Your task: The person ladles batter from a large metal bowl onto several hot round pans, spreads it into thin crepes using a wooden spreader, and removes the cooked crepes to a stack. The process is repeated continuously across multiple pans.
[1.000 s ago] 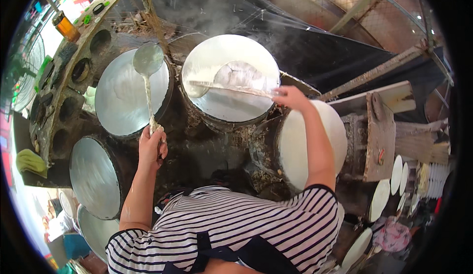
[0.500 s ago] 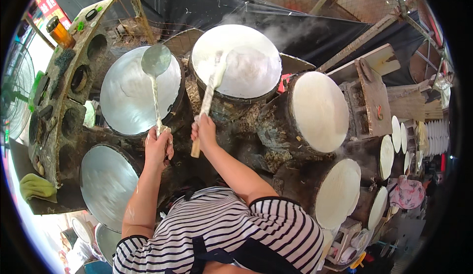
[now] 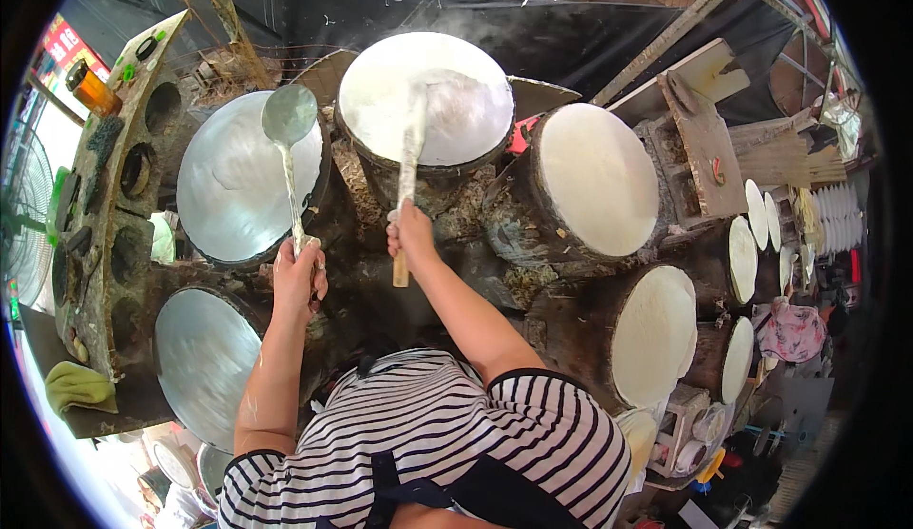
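My left hand (image 3: 300, 275) is closed around the handle of a metal ladle (image 3: 289, 115), which is held over the right side of a round pale griddle (image 3: 223, 182). In my right hand (image 3: 413, 234) is a wooden-handled spreader (image 3: 411, 153) smeared with white batter. Its far end meets the batter on the middle round griddle (image 3: 380, 77), where a thin white layer shows a greyer, thinner patch right of the spreader. Batter also coats the ladle's handle and spots my left forearm.
White-coated griddles (image 3: 597, 182) on dark drum stoves curve along my right, with another coated griddle (image 3: 654, 334) nearer me. A bare metal griddle (image 3: 204, 362) is at near left. Left stands a block ledge with an orange jar (image 3: 93, 89) and a green cloth (image 3: 81, 388). Dark sheeting hangs behind.
The view has shifted, moving the stoves left in the picture. My right hand has swung the spreader rightward across the middle griddle. The ladle stays over the left griddle.
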`<action>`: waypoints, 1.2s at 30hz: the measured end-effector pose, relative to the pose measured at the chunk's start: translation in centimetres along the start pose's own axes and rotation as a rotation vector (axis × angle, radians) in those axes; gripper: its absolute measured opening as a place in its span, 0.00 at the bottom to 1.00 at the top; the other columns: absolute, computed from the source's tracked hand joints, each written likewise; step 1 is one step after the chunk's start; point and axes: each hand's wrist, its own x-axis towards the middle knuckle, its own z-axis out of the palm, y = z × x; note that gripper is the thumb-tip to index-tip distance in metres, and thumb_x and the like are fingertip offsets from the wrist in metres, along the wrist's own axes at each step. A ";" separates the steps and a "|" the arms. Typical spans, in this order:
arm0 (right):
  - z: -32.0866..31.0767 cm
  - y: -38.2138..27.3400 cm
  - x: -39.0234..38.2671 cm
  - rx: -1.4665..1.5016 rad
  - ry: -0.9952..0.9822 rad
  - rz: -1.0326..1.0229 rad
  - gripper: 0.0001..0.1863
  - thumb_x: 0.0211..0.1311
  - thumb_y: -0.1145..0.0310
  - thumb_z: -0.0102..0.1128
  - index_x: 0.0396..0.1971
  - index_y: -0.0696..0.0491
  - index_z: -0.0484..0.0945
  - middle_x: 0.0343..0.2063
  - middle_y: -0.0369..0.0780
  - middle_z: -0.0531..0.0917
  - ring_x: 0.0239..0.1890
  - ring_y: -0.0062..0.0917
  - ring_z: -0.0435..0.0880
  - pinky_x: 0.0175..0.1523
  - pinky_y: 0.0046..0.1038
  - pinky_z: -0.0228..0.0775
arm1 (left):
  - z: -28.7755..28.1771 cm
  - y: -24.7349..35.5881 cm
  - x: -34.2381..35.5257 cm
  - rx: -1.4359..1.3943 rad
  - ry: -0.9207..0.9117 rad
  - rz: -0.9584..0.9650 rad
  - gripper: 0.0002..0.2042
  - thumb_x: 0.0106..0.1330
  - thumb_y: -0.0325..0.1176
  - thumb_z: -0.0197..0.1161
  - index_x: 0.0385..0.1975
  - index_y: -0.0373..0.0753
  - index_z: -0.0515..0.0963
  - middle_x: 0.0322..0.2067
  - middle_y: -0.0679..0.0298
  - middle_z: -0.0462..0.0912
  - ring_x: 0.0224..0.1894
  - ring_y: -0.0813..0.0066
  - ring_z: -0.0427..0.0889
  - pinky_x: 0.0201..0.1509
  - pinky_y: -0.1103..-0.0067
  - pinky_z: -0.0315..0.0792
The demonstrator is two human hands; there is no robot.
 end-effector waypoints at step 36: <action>-11.2 -7.0 -1.1 -0.751 -0.274 -0.096 0.25 0.67 0.51 0.36 0.25 0.58 0.71 0.10 0.41 0.70 0.07 0.29 0.69 0.11 0.33 0.63 | 13.1 -2.8 -2.6 0.071 0.012 0.034 0.09 0.64 0.34 0.56 0.26 0.40 0.64 0.17 0.68 0.67 0.09 0.84 0.62 0.08 0.84 0.56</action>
